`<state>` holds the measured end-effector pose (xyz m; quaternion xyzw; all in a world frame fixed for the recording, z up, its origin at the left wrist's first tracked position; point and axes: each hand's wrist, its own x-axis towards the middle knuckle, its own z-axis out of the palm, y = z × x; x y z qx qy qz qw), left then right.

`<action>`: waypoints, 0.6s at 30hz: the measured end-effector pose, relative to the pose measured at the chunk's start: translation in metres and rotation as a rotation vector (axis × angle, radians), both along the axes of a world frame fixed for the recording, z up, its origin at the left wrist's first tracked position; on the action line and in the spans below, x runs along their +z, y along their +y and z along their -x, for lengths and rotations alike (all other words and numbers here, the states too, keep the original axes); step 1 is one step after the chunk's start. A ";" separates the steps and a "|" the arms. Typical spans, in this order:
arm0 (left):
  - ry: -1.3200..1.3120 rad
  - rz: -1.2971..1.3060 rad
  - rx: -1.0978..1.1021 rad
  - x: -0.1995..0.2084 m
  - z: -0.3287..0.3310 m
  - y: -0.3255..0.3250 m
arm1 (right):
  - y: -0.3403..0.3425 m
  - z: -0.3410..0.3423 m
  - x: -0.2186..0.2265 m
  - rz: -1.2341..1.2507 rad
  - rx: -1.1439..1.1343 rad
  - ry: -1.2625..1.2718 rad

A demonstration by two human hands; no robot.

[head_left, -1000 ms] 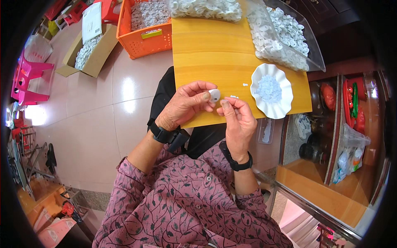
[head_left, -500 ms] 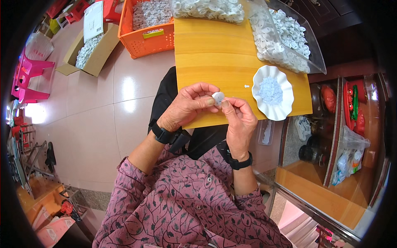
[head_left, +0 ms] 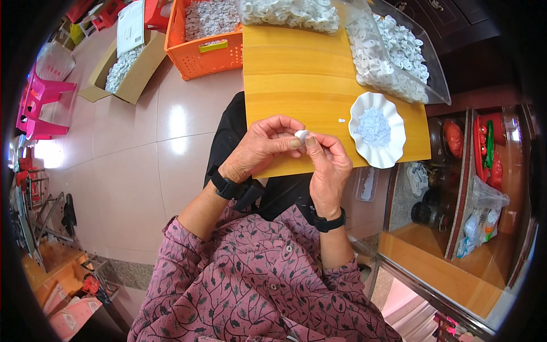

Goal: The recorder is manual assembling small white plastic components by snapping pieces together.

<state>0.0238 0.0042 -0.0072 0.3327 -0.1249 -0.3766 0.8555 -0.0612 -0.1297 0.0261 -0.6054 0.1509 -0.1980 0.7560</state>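
Observation:
Over the near edge of the yellow wooden table (head_left: 296,62), my left hand (head_left: 263,143) pinches a small round white plastic piece (head_left: 302,135) between thumb and fingers. My right hand (head_left: 329,162) meets it from the other side, its thumb and fingertips closed at the rim of the same piece. Whether a smaller part sits in the right fingertips is hidden. A scalloped white dish (head_left: 359,145) to the right holds many tiny pale-blue pieces (head_left: 374,126). Left of the dish, one tiny white part (head_left: 342,121) lies by itself on the wood.
Clear bins of white plastic pieces (head_left: 290,12) (head_left: 387,62) stand along the table's far side. An orange crate (head_left: 194,57) and a cardboard box (head_left: 137,88), both filled with similar pieces, are at the far left. Right of the table stands a cabinet with open shelves (head_left: 439,239).
The round white piece has tilted between my fingers, so its flat face shows less. Both hands stay almost in place.

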 end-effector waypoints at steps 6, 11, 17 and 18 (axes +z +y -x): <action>0.006 0.007 0.008 -0.004 0.000 -0.001 | 0.000 0.001 -0.011 0.345 -0.063 -0.016; 0.008 -0.005 0.002 -0.002 0.000 0.000 | 0.006 0.002 -0.003 0.126 -0.033 -0.052; -0.052 -0.051 0.008 0.001 0.002 -0.002 | 0.005 0.000 0.003 0.068 -0.034 -0.034; -0.055 -0.048 0.005 0.000 0.001 -0.001 | 0.004 0.000 0.000 0.068 -0.034 -0.034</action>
